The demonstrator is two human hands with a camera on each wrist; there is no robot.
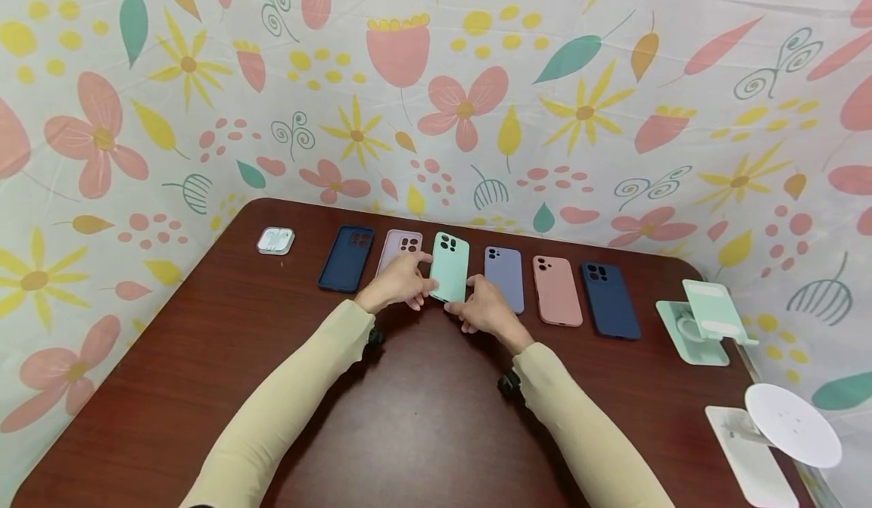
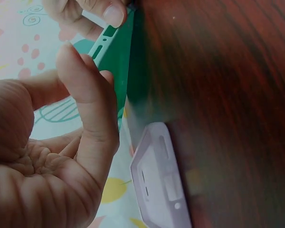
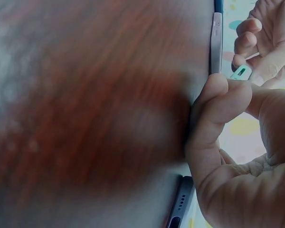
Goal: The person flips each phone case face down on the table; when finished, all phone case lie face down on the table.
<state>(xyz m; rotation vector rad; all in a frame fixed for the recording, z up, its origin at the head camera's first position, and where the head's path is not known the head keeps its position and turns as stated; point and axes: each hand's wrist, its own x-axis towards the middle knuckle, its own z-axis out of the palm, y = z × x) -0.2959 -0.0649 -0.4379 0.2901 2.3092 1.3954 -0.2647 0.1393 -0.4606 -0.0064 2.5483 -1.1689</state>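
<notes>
1. Mint phone case (image 1: 450, 264): lies in the row near the far edge of the worktop (image 1: 409, 417), between the pale lilac case (image 1: 390, 252) and the periwinkle case (image 1: 506, 277); its near end appears raised off the surface, while contact at the far end cannot be told.
2. Left hand (image 1: 402, 279): pinches the mint phone case at its left side and near-left corner, thumb and forefinger curled about the rim.
3. Right hand (image 1: 485, 307): pinches the opposite near corner, thumb at the end with the port cut-outs; the paired grip probably serves to hold the case level and square.
4. Neighbouring cases: a dark blue case (image 1: 341, 266) left of the lilac one; a pink case (image 1: 558, 290) and a navy case (image 1: 611, 300) toward the right edge; the gaps presumably leave room for fingers.
5. Margins: an earphone box (image 1: 275, 241) near the far-left corner; a folding mint stand (image 1: 715, 319) and a round-topped white stand (image 1: 793, 425) along the right edge, probably to spare the middle.
</notes>
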